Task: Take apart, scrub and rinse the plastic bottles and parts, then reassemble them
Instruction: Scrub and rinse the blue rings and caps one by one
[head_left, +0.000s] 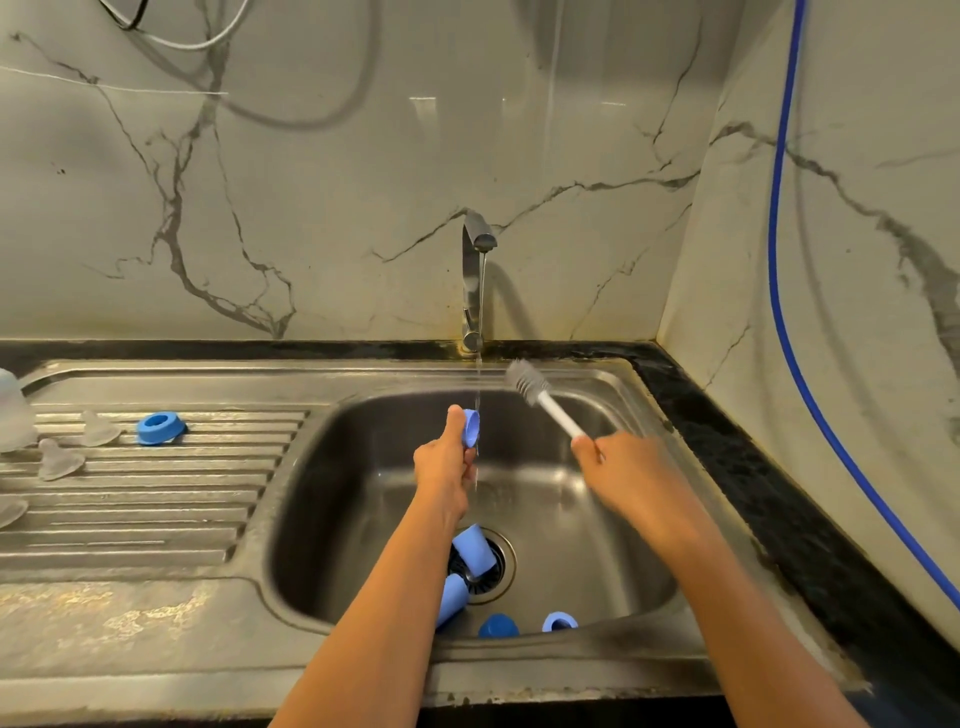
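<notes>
Head view: left hand (444, 467) is curled round a small blue part (471, 427), holding it in the stream (478, 387) from the tap (475, 275), over the back half of the sink (613, 525). Collar or cap, can't tell, the fingers hide most of it. Right hand (623, 462) grips the white handle of the bottle brush (527, 382). Its bristle head is up near the sink's back rim, right of the stream, clear of the part

Reads as the rinse of this piece, with the brush on standby. To do it well:
- rotate the part so water runs through the open side and over any threads
- shift the grip mid-rinse so the fingers don't mask a patch
- if foam is left, bring the bristles in and twist them inside
- pinch firmly: wet plastic is likely slippery, and a drop lands in the pile below

Several more blue pieces (472, 556) lie around the drain, probably next in line. On the drainboard (156, 499) to the left are a blue ring (161, 427), clear teats (98, 430) and a clear bottle (13, 410) at the frame edge. Park this one there, apart from the sink pile
</notes>
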